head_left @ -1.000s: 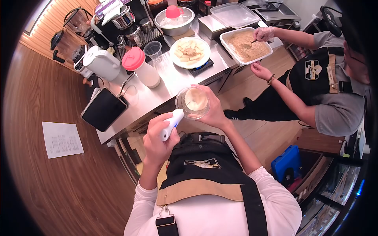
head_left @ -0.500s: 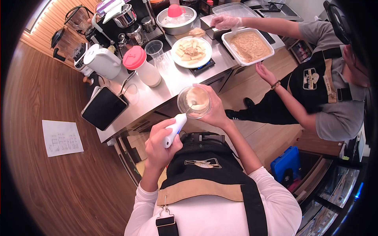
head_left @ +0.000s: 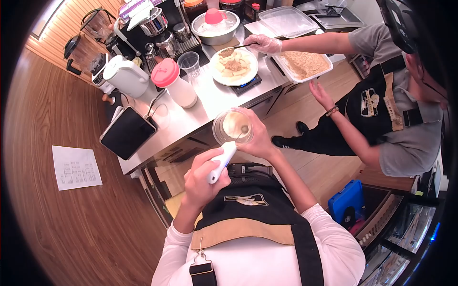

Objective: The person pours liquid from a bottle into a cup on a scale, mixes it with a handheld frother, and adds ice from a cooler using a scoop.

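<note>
My left hand (head_left: 202,178) is closed around a white handheld milk frother (head_left: 222,162). The frother's round whisk head sits inside the mouth of a clear cup (head_left: 218,127), over a pale creamy liquid (head_left: 233,125). Wrapped round the cup's right side is my right hand (head_left: 260,136), which keeps it tilted in front of my apron. Behind the cup, on the counter (head_left: 202,107), stand a jar with a pink lid (head_left: 165,72) and an empty clear plastic cup (head_left: 190,62).
At the right, a co-worker's gloved hand (head_left: 267,44) holds a spoon over a plate (head_left: 220,78) of pale pieces on a scale (head_left: 248,86). A tub of brown paste (head_left: 305,64) is beside it. A white kettle (head_left: 125,76) and tablet (head_left: 128,132) stand left.
The frother has shifted right and tilted, its whisk head moving toward the cup's right side. The co-worker's gloved hand has moved left, bringing the spoon over the plate.
</note>
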Available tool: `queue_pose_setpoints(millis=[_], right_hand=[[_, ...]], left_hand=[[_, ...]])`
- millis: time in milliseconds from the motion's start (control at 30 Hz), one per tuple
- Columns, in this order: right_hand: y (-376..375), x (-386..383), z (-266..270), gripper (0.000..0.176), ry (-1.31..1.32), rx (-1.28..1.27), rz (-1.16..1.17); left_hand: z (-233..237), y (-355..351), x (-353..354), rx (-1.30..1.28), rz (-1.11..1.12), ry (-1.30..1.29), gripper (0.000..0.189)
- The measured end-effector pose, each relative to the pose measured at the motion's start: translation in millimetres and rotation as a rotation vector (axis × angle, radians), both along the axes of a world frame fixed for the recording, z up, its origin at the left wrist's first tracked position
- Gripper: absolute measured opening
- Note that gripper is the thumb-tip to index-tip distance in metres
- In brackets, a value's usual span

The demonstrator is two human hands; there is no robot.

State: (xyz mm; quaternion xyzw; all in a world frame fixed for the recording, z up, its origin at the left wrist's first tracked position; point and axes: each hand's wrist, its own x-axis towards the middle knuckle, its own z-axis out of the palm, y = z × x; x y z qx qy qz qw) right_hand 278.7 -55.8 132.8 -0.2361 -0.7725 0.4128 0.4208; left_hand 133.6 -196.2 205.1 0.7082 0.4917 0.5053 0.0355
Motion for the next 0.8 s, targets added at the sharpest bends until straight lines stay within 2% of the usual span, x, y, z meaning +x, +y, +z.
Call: queue_pose_setpoints(millis=[800], right_hand=[[-1.4,-0.3,0.1,0.084,-0.006,0.109,-0.039]], left_hand=[[0.7,10.9,3.4,0.051,0.049,0.017,0.045]])
